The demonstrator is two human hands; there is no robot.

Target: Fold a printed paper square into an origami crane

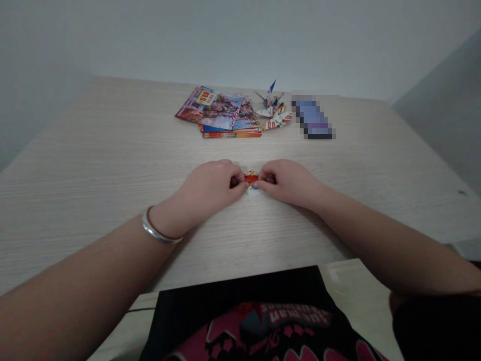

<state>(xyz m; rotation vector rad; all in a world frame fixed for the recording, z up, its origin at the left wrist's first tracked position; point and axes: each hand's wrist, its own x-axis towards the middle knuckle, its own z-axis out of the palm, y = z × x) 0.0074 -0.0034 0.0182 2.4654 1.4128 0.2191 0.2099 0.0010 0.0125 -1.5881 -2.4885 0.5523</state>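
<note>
Between my two hands is a small folded piece of printed paper (251,178), with an orange-red band across it and patches of white and blue. My left hand (216,183), with a silver bangle (158,233) at its wrist, pinches the paper's left end between thumb and curled fingers. On the opposite end my right hand (287,181) grips in the same way, thumb nearest me. Both hands rest low at the table surface. My fingers cover the paper's ends, so its full shape is hidden.
A pile of colourful printed leaflets (221,113) lies farther back on the pale wooden table (112,150). Beside it sit several folded paper cranes (276,113). A pixelated phone-like object (313,119) is to their right. Behind the table stands a pale wall (240,40).
</note>
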